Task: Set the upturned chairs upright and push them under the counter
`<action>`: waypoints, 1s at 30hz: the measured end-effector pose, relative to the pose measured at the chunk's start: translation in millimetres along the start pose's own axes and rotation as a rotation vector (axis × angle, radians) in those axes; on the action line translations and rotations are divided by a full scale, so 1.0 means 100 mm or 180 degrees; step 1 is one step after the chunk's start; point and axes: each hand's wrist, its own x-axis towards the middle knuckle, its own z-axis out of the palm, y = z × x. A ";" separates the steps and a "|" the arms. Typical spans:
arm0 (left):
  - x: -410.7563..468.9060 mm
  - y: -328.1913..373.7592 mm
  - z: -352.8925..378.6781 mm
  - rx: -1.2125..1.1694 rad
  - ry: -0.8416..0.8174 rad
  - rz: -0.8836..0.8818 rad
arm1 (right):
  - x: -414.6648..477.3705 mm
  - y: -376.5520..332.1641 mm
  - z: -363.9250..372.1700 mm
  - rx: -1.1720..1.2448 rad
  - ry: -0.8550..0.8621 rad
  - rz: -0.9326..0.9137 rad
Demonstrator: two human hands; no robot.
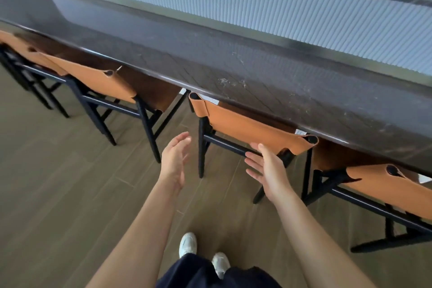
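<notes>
Several chairs with black frames and tan leather backs stand upright along the dark counter (pixel 257 72), their seats tucked beneath it. The middle chair (pixel 252 128) is right in front of me. My right hand (pixel 268 170) is open, fingers straight, at the lower edge of that chair's leather back and its black crossbar; whether it touches is unclear. My left hand (pixel 174 159) hangs open in the air left of the chair's leg, holding nothing. Another chair (pixel 100 82) stands to the left and one (pixel 385 184) to the right.
Wood-look floor (pixel 58 182) spreads out to the left and behind me. My white shoes (pixel 203 252) show at the bottom. Beyond the counter runs a ribbed pale wall panel (pixel 280 2). A further chair (pixel 16 44) sits at the far left.
</notes>
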 end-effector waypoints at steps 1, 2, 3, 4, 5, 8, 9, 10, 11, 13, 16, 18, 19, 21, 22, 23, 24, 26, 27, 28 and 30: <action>-0.02 0.01 -0.10 -0.0018 0.0025 0.0017 | -0.03 0.01 0.07 -0.0050 -0.0081 -0.0019; -0.04 0.03 -0.20 -0.0042 0.0045 0.0034 | -0.05 0.02 0.16 -0.0097 -0.0154 -0.0050; -0.04 0.05 -0.30 -0.0066 0.0075 0.0051 | -0.07 0.03 0.24 -0.0139 -0.0221 -0.0090; -0.02 0.08 -0.40 -0.0101 0.0121 0.0071 | -0.09 0.03 0.33 -0.0185 -0.0286 -0.0128; 0.00 0.11 -0.51 -0.0156 0.0177 0.0092 | -0.10 0.02 0.44 -0.0236 -0.0349 -0.0162; 0.08 0.20 -0.82 -0.0326 0.0287 0.0157 | -0.13 0.01 0.78 -0.0304 -0.0488 -0.0194; 0.11 0.23 -0.91 -0.0366 0.0297 0.0174 | -0.13 0.01 0.90 -0.0304 -0.0523 -0.0194; 0.14 0.27 -1.01 -0.0396 0.0295 0.0197 | -0.13 0.02 1.04 -0.0311 -0.0555 -0.0202; 0.19 0.32 -1.13 -0.0413 0.0301 0.0223 | -0.12 0.03 1.20 -0.0318 -0.0592 -0.0215; 0.31 0.45 -1.42 -0.0439 0.0346 0.0262 | -0.11 0.05 1.56 -0.0321 -0.0650 -0.0222; 0.53 0.64 -1.88 -0.0429 0.0408 0.0290 | -0.11 0.09 2.08 -0.0241 -0.0722 -0.0191; 0.68 0.75 -2.18 -0.0399 0.0398 0.0302 | -0.12 0.14 2.39 -0.0204 -0.0767 -0.0187; 0.76 0.81 -2.34 -0.0397 0.0395 0.0314 | -0.11 0.17 2.56 -0.0197 -0.0782 -0.0193; 0.91 0.93 -2.63 -0.0381 0.0410 0.0312 | -0.10 0.23 2.89 -0.0154 -0.0773 -0.0151; 0.98 0.98 -2.77 -0.0374 0.0419 0.0301 | -0.09 0.26 3.04 -0.0114 -0.0762 -0.0113; 1.04 1.04 -2.88 -0.0379 0.0417 0.0292 | -0.09 0.28 3.19 -0.0099 -0.0753 -0.0087; 1.11 1.09 -2.99 -0.0382 0.0424 0.0286 | -0.08 0.31 3.32 -0.0085 -0.0755 -0.0068; 1.27 1.19 -3.20 -0.0391 0.0500 0.0226 | -0.03 0.34 3.61 -0.0079 -0.0760 0.0005; 1.30 1.22 -3.23 -0.0402 0.0529 0.0207 | -0.03 0.34 3.66 -0.0064 -0.0773 0.0035; 1.38 1.26 -3.30 -0.0436 0.0549 0.0186 | 0.01 0.33 3.77 -0.0066 -0.0781 0.0068; 1.56 1.34 -3.39 -0.0501 0.0548 0.0160 | 0.13 0.28 3.98 -0.0069 -0.0756 0.0106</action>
